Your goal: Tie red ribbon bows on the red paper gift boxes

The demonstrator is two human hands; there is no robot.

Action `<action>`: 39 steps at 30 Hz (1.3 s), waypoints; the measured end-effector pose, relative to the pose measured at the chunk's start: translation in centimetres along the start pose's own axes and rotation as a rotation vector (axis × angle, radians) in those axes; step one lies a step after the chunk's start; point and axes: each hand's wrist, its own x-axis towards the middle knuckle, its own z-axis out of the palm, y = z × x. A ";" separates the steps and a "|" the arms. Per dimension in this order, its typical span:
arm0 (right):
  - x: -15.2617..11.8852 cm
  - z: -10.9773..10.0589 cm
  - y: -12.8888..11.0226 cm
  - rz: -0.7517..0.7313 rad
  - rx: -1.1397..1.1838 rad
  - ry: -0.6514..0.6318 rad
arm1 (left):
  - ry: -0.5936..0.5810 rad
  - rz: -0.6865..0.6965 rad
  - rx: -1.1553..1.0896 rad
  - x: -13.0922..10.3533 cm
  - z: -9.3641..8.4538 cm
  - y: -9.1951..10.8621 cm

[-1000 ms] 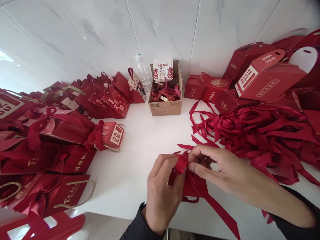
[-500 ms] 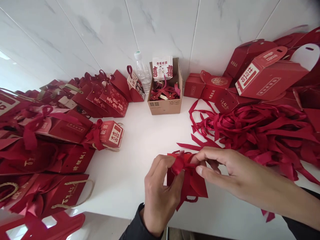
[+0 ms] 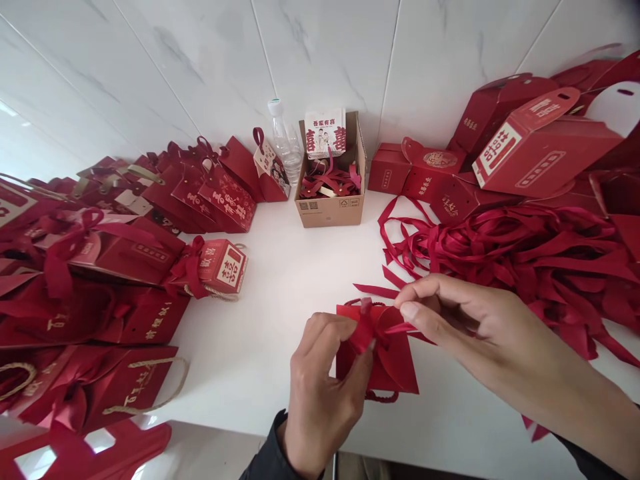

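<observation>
A small red gift box (image 3: 403,363) with dark red rope handles lies on the white table in front of me. Around its top runs a red ribbon (image 3: 367,330), partly looped at the middle. My left hand (image 3: 327,380) is closed, thumb and fingers pinching the ribbon loop over the box. To the right, my right hand (image 3: 450,320) is also closed, thumb and forefinger pressed together. A ribbon strip runs from the knot under this hand, where its far part is hidden by the fingers.
Tied gift boxes (image 3: 135,260) crowd the table's left side. A cardboard box (image 3: 330,212) with ribbon pieces and cards stands near the wall beside a plastic bottle (image 3: 285,137). Loose red ribbons (image 3: 510,247) are heaped on the right, with more red boxes (image 3: 550,157) behind.
My right hand has drawn away from the knot, slightly up and right, and a ribbon strip shows between them. My left hand keeps its pinch, shifted slightly right.
</observation>
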 end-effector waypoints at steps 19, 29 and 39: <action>-2.1 -1.6 3.3 -0.010 -0.355 -0.029 | 0.310 -0.871 -0.840 -2.4 -1.5 -1.6; -2.4 0.7 4.4 -0.078 -0.357 0.109 | 0.125 -0.547 -0.179 -4.2 0.4 0.4; -2.7 1.1 3.2 -0.037 -0.235 0.046 | 0.054 -0.292 -0.001 -2.7 -0.8 0.2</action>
